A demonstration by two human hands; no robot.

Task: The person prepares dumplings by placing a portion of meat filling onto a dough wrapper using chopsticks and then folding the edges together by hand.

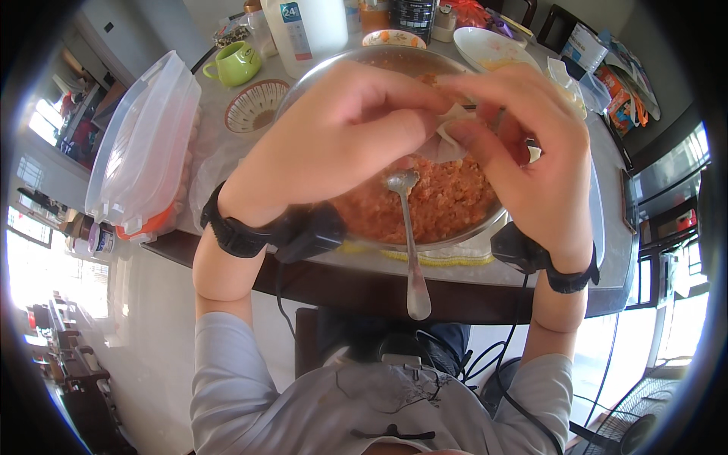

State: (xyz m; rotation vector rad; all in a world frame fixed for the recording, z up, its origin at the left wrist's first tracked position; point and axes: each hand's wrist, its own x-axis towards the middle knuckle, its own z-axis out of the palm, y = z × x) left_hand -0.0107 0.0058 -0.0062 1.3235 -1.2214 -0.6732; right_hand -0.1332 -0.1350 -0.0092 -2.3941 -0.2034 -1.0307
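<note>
Between the fingertips of my left hand [352,131] and my right hand [529,136] a thin pale dough wrapper [446,142] is pinched, its edge folded over. Both hands hold it above a wide stainless steel bowl [318,65]. Orange-pink minced filling [449,199] lies in the bowl. A metal spoon [410,244] rests with its tip in the filling, and its handle leans over the near rim towards me. Whether filling sits inside the wrapper is hidden by my fingers.
Stacked clear plastic boxes [148,142] stand at the table's left edge. A green mug [236,63], a striped bowl [256,105] and a large white jug [304,34] are behind. At the back right is a white bowl [492,48]. Cables [509,335] hang from both wrist straps.
</note>
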